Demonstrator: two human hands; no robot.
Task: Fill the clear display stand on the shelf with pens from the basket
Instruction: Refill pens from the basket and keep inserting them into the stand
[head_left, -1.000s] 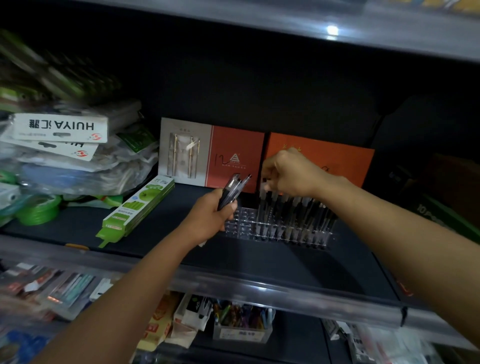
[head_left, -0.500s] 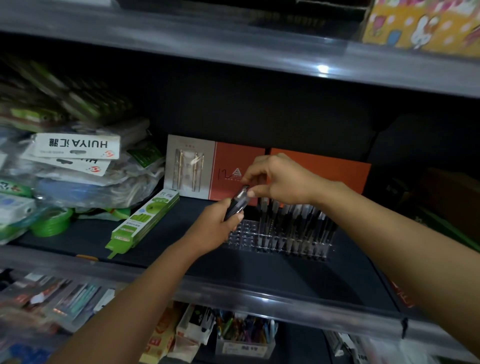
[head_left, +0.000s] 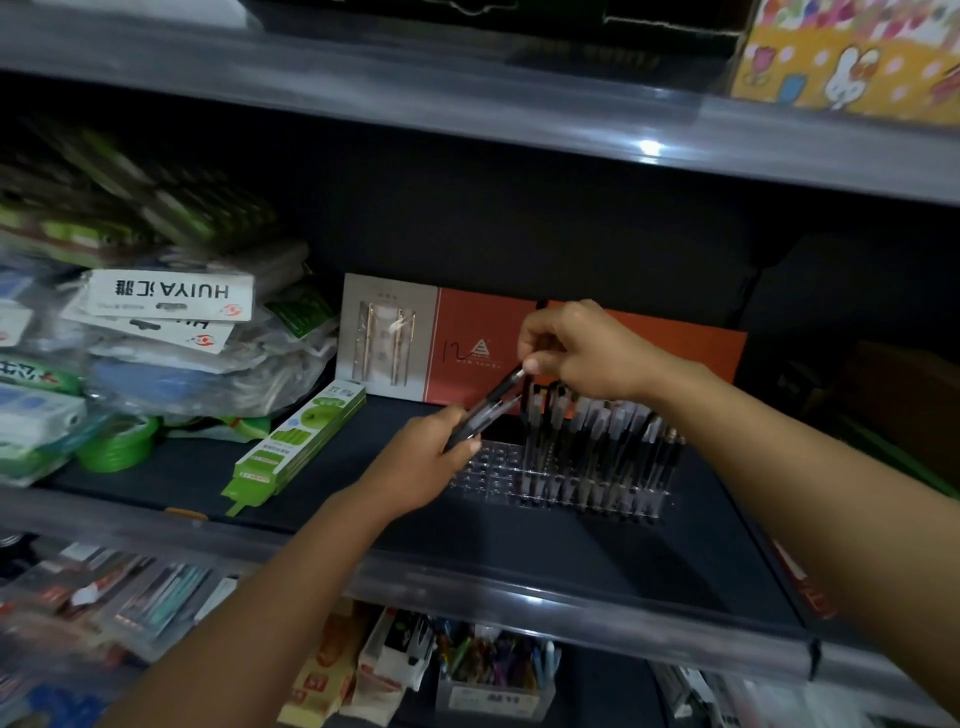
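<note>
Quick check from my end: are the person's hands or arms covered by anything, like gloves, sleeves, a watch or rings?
Nothing worn shows. The left hand and right hand are bare, with no gloves, and I can make out no rings. Both forearms are bare up to the frame edge, with no sleeve, watch or wristband visible. The dim, slightly blurred picture could hide small details.

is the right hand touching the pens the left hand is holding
Touching. The head view shows the right hand pinching the top end of a pen in the left hand.

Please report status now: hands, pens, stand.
Left hand grips spare pens. Right hand pinches top pen's tip. Clear stand left slots empty. Nothing blocking.
</note>
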